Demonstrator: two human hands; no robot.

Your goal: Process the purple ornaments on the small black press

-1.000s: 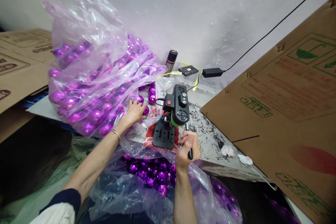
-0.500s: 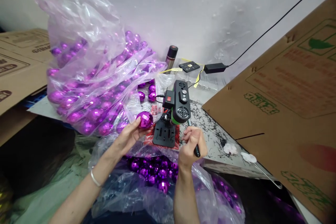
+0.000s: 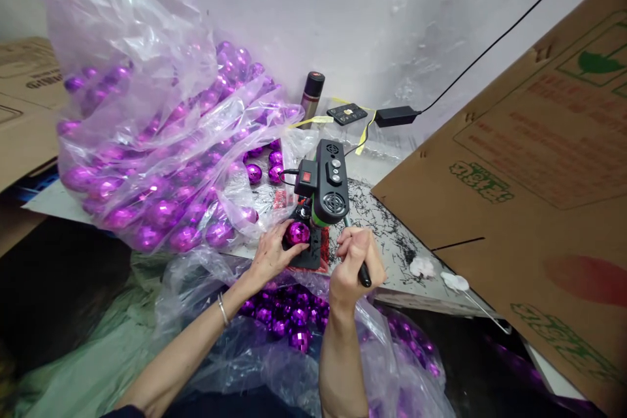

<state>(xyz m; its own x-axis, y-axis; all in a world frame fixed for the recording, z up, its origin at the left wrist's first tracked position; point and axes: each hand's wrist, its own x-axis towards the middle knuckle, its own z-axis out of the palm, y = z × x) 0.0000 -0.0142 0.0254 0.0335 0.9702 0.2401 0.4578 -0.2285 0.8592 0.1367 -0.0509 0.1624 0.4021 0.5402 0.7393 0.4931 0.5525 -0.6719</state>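
Note:
My left hand [image 3: 273,251] pinches a shiny purple ball ornament [image 3: 297,233] between thumb and fingers. The ball is at the black slotted base plate [image 3: 309,255] of a small black machine [image 3: 332,179], just left of its lower end. My right hand [image 3: 356,264] is wrapped around a black lever handle [image 3: 364,275] to the right of the machine. Beneath the base, a patch of red [image 3: 324,255] shows on the table.
A clear bag [image 3: 161,163] of purple balls fills the left side. Another bag of purple balls [image 3: 289,317] lies below the table edge. Cardboard boxes [image 3: 539,163] stand on both sides. A spray can [image 3: 312,95], a power adapter [image 3: 396,116] and black scraps [image 3: 386,222] lie around.
My left hand has moved right with the purple ball, from left of the machine onto its base plate. My right hand keeps its grip on the lever. The view has shifted slightly.

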